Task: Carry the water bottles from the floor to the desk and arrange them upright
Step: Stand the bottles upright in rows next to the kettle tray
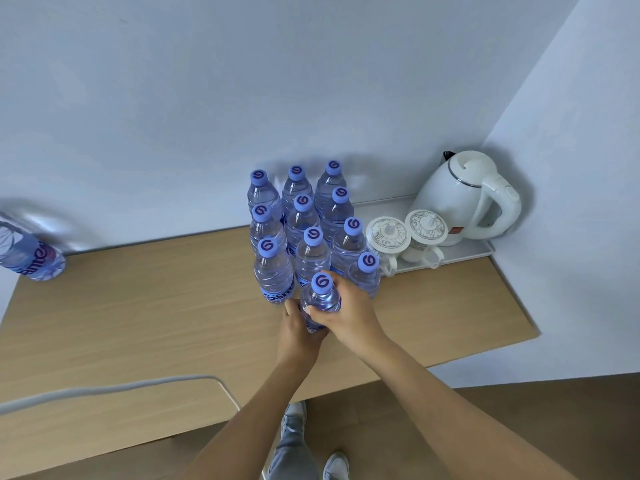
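- Head view, nearest first: two bare forearms reach forward over the near edge of the desk [138, 323], with grey trouser legs and grey shoes [294, 415] on the brown floor below.
- The right hand [349, 311] wraps its fingers and thumb round the upper body of the front bottle [320, 299], just under the cap.
- The left hand [299, 332] cups the same bottle lower down from the left; both hands are together, clamped on this one bottle.
- That bottle stands upright at the front of the cluster, its blue cap facing up; whether its base touches the desk cannot be told, since the hands hide it.
- Behind it stand ten more bottles [304, 216], upright and packed closely in rows that run back to the wall.
- One more bottle [27, 254] is at the far left edge of the desk, well apart from the cluster and only partly in frame.
- To the right of the cluster a white tray [481, 251] holds two lidded cups [407, 233] and a white kettle [464, 195] in the corner.
- A grey cable [104, 388] runs across the near left part of the desk.
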